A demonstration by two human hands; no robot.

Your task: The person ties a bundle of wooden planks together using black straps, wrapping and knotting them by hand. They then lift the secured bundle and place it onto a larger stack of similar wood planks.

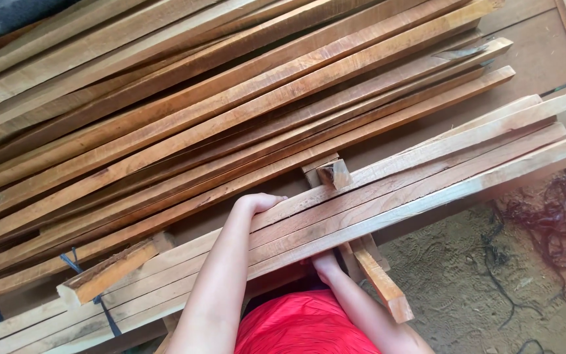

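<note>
A bundle of long pale wooden slats [427, 177] lies slanted across a wooden bench [532, 46], its lower end against my body. My left hand [260, 202] reaches over the bundle and curls on its far edge. My right hand [325, 264] grips the near edge from underneath; its fingers are mostly hidden by the wood. I wear a red shirt [302, 324].
A big pile of longer reddish-brown planks [217, 98] covers the bench behind the bundle. Short offcuts lie around: one [109, 272] at the left with a blue strap, one [332, 174] on top, one [381, 282] at my right. Dirt floor with dark tangled cords [551, 223] at right.
</note>
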